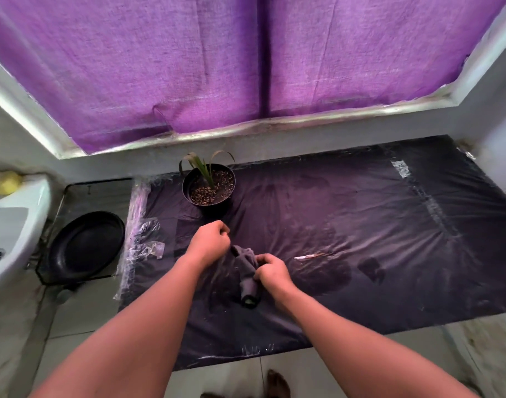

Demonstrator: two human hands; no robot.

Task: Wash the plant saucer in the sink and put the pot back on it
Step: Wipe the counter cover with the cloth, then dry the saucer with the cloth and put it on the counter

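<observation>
My black saucer point(86, 248) lies round and shallow, tipped slightly, on a dark stand between the white sink point(13, 225) at my left and the desk point(361, 225). The black pot point(208, 186) stands upright at the desk's far edge (thin, drooping green leaves, speckled soil), well apart from the saucer.

I see both hands gripping a twisted dark grey cloth point(247, 264): left hand point(210, 242) and right hand point(270, 272), above the black plastic-covered table point(389, 225). A black round plastic saucer point(86, 247) sits apart from the black plant pot point(208, 186).
</observation>
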